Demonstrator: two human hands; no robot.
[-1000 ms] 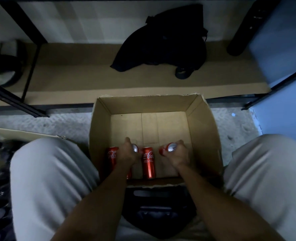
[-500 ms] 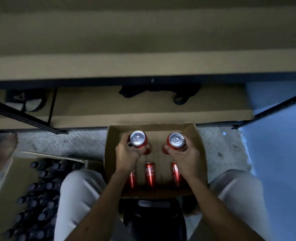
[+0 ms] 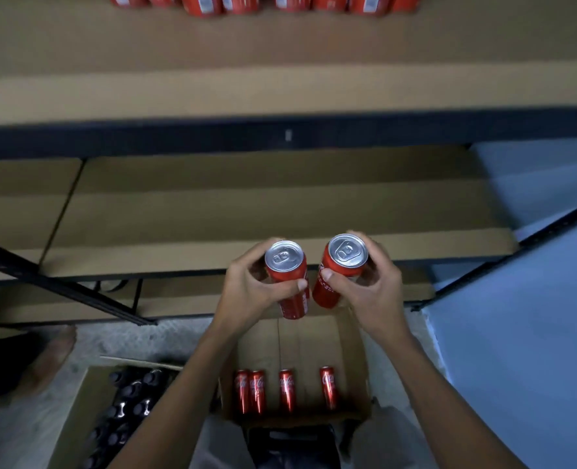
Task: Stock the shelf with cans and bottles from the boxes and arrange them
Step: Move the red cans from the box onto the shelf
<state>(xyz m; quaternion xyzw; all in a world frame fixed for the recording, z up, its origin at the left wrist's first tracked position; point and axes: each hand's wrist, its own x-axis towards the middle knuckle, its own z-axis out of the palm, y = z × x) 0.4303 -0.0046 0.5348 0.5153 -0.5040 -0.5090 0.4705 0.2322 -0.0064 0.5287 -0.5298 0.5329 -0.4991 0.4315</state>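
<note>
My left hand grips a red soda can upright, silver top toward me. My right hand grips a second red can just beside it, the two cans almost touching. Both are held above the open cardboard box, where several red cans stand along the near wall. Behind the hands are the brown shelf boards. On the upper shelf a row of red cans stands at the top edge of the view.
A second box of dark bottles sits on the floor at lower left. A bare foot is at the left. Black shelf rails and a diagonal brace frame the shelves. A blue wall stands to the right.
Both hands took a can each from the box and lifted them up toward the shelves. The view tilted upward, bringing the upper shelf with its cans into sight.
</note>
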